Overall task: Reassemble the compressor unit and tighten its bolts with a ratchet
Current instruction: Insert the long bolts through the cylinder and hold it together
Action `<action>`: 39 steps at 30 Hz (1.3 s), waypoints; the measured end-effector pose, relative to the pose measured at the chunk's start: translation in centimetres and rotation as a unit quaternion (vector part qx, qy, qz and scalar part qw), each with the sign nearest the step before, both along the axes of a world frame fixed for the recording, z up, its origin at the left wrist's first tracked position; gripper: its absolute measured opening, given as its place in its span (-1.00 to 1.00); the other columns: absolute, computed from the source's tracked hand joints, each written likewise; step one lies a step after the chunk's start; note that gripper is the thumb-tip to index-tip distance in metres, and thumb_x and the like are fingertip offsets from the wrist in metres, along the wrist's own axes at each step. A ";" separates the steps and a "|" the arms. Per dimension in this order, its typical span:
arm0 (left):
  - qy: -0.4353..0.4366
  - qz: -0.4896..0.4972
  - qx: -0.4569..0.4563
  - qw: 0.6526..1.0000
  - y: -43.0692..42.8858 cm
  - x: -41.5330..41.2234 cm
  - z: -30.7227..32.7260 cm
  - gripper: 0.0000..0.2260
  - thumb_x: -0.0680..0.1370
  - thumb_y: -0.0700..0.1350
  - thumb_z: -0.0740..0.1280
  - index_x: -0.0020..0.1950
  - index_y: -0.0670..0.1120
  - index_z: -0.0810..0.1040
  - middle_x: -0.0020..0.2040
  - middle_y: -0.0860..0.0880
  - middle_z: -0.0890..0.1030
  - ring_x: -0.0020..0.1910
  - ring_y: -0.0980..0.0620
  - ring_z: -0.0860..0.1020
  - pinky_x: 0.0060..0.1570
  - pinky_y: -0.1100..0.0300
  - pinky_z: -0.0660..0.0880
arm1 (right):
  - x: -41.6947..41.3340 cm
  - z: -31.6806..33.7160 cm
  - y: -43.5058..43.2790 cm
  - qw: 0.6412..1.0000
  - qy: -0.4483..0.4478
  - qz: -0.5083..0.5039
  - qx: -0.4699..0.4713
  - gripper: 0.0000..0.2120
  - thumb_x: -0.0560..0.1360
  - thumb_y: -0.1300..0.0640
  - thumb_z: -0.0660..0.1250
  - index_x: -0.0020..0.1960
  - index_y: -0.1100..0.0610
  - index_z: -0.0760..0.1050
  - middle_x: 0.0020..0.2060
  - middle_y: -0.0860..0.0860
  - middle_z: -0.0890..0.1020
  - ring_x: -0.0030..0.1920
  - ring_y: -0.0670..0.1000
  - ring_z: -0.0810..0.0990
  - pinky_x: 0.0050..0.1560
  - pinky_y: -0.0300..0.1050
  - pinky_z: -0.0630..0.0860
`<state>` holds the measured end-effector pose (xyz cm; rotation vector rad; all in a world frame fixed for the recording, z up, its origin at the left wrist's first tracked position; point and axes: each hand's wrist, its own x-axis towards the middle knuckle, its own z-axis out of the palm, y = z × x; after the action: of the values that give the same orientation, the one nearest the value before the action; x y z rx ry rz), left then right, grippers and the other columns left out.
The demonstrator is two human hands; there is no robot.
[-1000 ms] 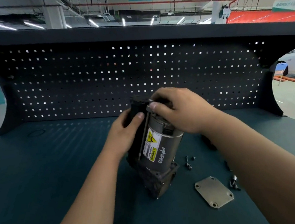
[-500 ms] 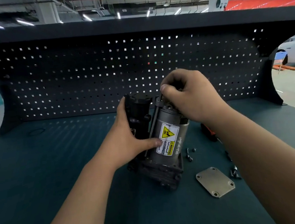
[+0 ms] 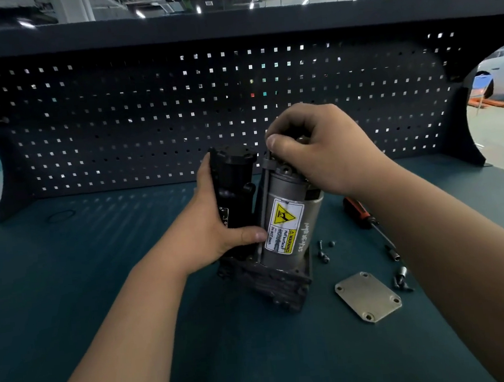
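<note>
The compressor unit [image 3: 288,206] stands upright on its dark ribbed base on the bench: a grey metal cylinder with a yellow warning label and a black part beside it on the left. My left hand [image 3: 214,224] wraps around the black part, thumb on the label's edge. My right hand [image 3: 317,151] is closed over the cylinder's top, thumb and fingers pinching the head of a long thin bolt [image 3: 263,202] that runs down the cylinder's left side. A flat metal cover plate [image 3: 368,296] with corner holes lies on the bench to the right.
Loose bolts [image 3: 323,253] lie right of the base, more small fasteners and sockets [image 3: 400,278] by the plate. A tool with an orange and black handle [image 3: 359,212] lies behind my right forearm. The dark pegboard wall [image 3: 147,123] closes the back of the teal bench [image 3: 70,283].
The unit has been tipped from leaning to nearly upright. My left hand slid down around the black part, and my right hand has stayed on the top at the long bolt's head.
</note>
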<state>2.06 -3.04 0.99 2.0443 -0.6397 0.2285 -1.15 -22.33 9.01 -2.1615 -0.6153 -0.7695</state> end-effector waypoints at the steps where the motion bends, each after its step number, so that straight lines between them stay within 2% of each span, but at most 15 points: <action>1: -0.001 0.002 0.001 1.000 0.0 0.0 0.0 0.18 0.12 0.25 0.53 0.46 0.28 -0.26 0.30 0.23 0.39 0.25 0.35 0.38 0.24 0.28 0.33 | 0.0 -0.1 0.0 1.000 -0.002 -0.001 0.002 -0.85 0.49 0.08 0.34 -0.24 -0.12 0.51 -0.26 -0.23 0.60 -0.20 -0.29 0.55 -0.25 -0.51 0.40; 6: 0.001 0.010 0.001 1.000 0.3 0.5 -0.4 0.12 0.23 0.09 0.56 0.47 0.27 -0.25 0.11 0.44 0.44 0.12 0.52 0.39 -0.02 0.60 0.34 | 0.0 -0.1 -0.2 1.000 0.008 0.011 0.000 -0.86 0.48 0.12 0.34 -0.22 -0.09 0.53 -0.29 -0.21 0.59 -0.25 -0.27 0.56 -0.25 -0.46 0.44; 9: 0.003 0.009 0.002 1.000 0.7 0.8 -0.4 0.09 0.29 -0.02 0.57 0.46 0.30 -0.23 0.10 0.44 0.45 0.12 0.51 0.40 0.01 0.53 0.37 | 0.1 0.1 -0.2 0.999 0.021 0.016 -0.022 -0.87 0.47 0.11 0.34 -0.22 -0.07 0.55 -0.32 -0.23 0.60 -0.26 -0.26 0.56 -0.24 -0.43 0.45; 12: 0.004 0.013 0.006 1.000 0.7 0.8 -0.4 0.10 0.29 -0.01 0.57 0.46 0.32 -0.23 0.12 0.42 0.45 0.12 0.51 0.40 0.07 0.41 0.36 | 0.1 0.7 -0.3 0.999 0.033 0.017 -0.038 -0.87 0.46 0.11 0.35 -0.24 -0.06 0.57 -0.36 -0.27 0.60 -0.33 -0.29 0.54 -0.30 -0.45 0.41; 17: 0.002 0.023 0.011 1.000 0.7 0.8 -0.6 0.10 0.26 0.02 0.58 0.41 0.38 -0.24 0.06 0.46 0.46 0.07 0.55 0.40 0.03 0.42 0.35 | 0.0 1.2 -0.4 0.997 0.042 0.011 -0.061 -0.87 0.47 0.10 0.34 -0.22 -0.08 0.58 -0.31 -0.20 0.62 -0.30 -0.29 0.55 -0.32 -0.48 0.41; 20: -0.003 0.019 0.017 1.000 0.7 0.8 -0.5 0.11 0.25 0.02 0.58 0.42 0.35 -0.24 0.03 0.56 0.43 0.10 0.54 0.39 0.06 0.39 0.35 | 0.0 1.2 -0.5 0.997 0.053 0.014 -0.059 -0.87 0.48 0.10 0.34 -0.21 -0.07 0.59 -0.34 -0.20 0.63 -0.33 -0.27 0.55 -0.31 -0.44 0.44; 23: -0.004 0.019 0.016 1.000 0.7 0.8 -0.4 0.11 0.25 0.01 0.58 0.42 0.35 -0.24 0.03 0.55 0.43 0.11 0.52 0.40 0.07 0.38 0.35 | 0.0 1.2 -0.6 0.997 0.050 0.011 -0.062 -0.87 0.48 0.10 0.34 -0.21 -0.08 0.59 -0.33 -0.20 0.63 -0.29 -0.27 0.56 -0.30 -0.44 0.45; 30: 0.011 0.022 0.019 1.000 0.8 0.6 -0.3 0.10 0.24 0.03 0.57 0.42 0.36 -0.24 0.03 0.47 0.47 0.06 0.47 0.46 -0.05 0.50 0.40 | 0.0 1.8 -0.5 0.993 0.057 0.014 -0.098 -0.85 0.47 0.12 0.33 -0.23 -0.10 0.57 -0.32 -0.22 0.63 -0.27 -0.29 0.56 -0.27 -0.47 0.43; 33: 0.019 0.030 0.017 0.999 0.8 0.4 -0.2 0.09 0.26 0.02 0.56 0.40 0.39 -0.25 0.04 0.37 0.50 -0.01 0.45 0.50 -0.18 0.57 0.42 | -0.1 2.7 -0.4 0.986 0.061 0.001 -0.156 -0.87 0.47 0.10 0.31 -0.19 -0.07 0.60 -0.31 -0.24 0.61 -0.24 -0.29 0.56 -0.30 -0.48 0.42; 37: 0.012 0.034 0.029 0.999 0.6 0.3 0.0 0.07 0.26 0.02 0.53 0.38 0.40 -0.27 -0.04 0.45 0.50 -0.08 0.43 0.53 -0.23 0.56 0.43 | -0.3 3.9 -0.3 0.970 0.055 -0.018 -0.235 -0.88 0.47 0.10 0.31 -0.11 -0.07 0.60 -0.29 -0.27 0.58 -0.21 -0.33 0.54 -0.32 -0.54 0.35; 39: 0.009 0.035 0.036 0.999 0.4 0.1 0.1 0.07 0.24 0.06 0.53 0.38 0.41 -0.27 0.01 0.41 0.49 -0.07 0.46 0.51 -0.23 0.59 0.40 | -0.3 4.4 -0.4 0.962 0.050 -0.031 -0.267 -0.89 0.47 0.09 0.32 -0.10 -0.05 0.62 -0.29 -0.26 0.60 -0.20 -0.32 0.54 -0.34 -0.55 0.34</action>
<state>2.16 -2.63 1.11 2.1386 -0.5725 0.2306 -1.42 -22.71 13.45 -2.7034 -0.7717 -0.5621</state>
